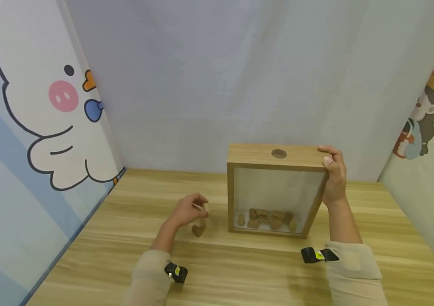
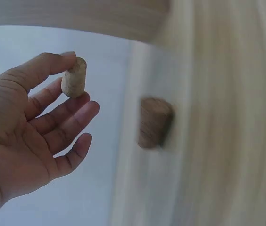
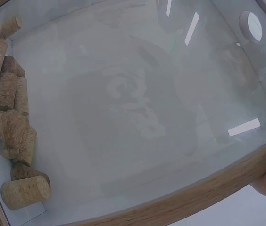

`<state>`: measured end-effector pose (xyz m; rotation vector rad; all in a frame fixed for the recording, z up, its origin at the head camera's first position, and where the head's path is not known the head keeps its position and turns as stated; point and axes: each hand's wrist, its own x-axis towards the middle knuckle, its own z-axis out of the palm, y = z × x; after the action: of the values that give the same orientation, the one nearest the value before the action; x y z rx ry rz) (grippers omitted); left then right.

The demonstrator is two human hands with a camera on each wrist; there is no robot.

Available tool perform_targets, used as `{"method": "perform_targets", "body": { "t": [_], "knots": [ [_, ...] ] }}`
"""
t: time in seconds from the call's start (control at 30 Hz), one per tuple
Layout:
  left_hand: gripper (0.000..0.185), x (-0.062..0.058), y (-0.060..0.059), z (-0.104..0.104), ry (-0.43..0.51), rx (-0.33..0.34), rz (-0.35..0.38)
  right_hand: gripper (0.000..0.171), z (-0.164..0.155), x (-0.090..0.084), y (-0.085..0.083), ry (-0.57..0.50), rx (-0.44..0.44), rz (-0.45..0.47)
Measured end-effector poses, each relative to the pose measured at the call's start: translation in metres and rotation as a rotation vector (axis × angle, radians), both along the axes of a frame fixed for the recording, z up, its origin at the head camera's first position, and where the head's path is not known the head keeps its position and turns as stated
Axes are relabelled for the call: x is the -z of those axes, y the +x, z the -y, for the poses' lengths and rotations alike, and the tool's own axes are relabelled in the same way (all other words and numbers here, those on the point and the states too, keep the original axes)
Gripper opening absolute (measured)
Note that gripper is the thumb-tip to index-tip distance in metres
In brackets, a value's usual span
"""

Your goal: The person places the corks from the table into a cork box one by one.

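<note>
My left hand [image 1: 200,205] is raised just above the table and pinches a pale cork [image 1: 205,207] between thumb and fingers; the left wrist view shows that cork [image 2: 73,76] at the fingertips of the hand [image 2: 76,81]. A second cork [image 1: 197,230] lies on the table under the hand and appears blurred [image 2: 154,122] in the left wrist view. To the right stands an upright wooden box frame [image 1: 276,158] with a glass front and a round hole [image 1: 279,154] in its top. My right hand [image 1: 326,155] grips its top right corner. Several corks [image 1: 268,218] lie inside at the bottom.
The wooden table [image 1: 239,272] is closed in by a plain back wall and cartoon-printed panels at left [image 1: 48,106] and right [image 1: 431,106]. In the right wrist view the glass [image 3: 137,108] fills the frame, with the inside corks [image 3: 12,132] at its left.
</note>
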<state>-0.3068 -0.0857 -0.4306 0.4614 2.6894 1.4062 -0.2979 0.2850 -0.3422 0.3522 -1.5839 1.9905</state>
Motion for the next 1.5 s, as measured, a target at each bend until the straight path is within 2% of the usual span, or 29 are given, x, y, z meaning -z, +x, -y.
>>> {"method": "perform_targets", "body": {
  "t": [0.27,0.4,0.67,0.83,1.0,1.1,1.33,1.5],
  "knots": [
    [0.04,-0.033,0.018,-0.01,0.23,-0.055,0.017,0.031,-0.002,-0.001,-0.001,-0.006,-0.005,0.011],
    [0.041,-0.047,0.027,-0.014,0.289,-0.052,-0.014,0.031,0.0,-0.001,-0.002,-0.008,-0.012,0.006],
    [0.05,-0.066,0.042,-0.03,0.422,-0.045,-0.047,0.03,0.001,-0.001,-0.003,-0.009,-0.025,0.004],
    [0.046,-0.078,0.049,-0.039,0.451,-0.062,-0.134,0.029,0.003,-0.001,-0.002,-0.011,-0.032,0.001],
    [0.041,-0.095,0.057,-0.049,0.503,-0.045,-0.216,0.029,0.003,-0.002,-0.002,-0.005,-0.017,-0.002],
    [0.041,-0.107,0.061,-0.055,0.541,-0.03,-0.236,0.029,0.003,-0.003,-0.002,-0.004,-0.018,0.002],
    [0.046,-0.127,0.064,-0.07,0.582,-0.01,-0.24,0.029,0.003,-0.002,-0.003,-0.01,-0.025,0.003],
    [0.042,-0.139,0.06,-0.082,0.581,0.022,-0.31,0.029,0.002,-0.003,-0.003,-0.022,-0.03,-0.001]
  ]
}}
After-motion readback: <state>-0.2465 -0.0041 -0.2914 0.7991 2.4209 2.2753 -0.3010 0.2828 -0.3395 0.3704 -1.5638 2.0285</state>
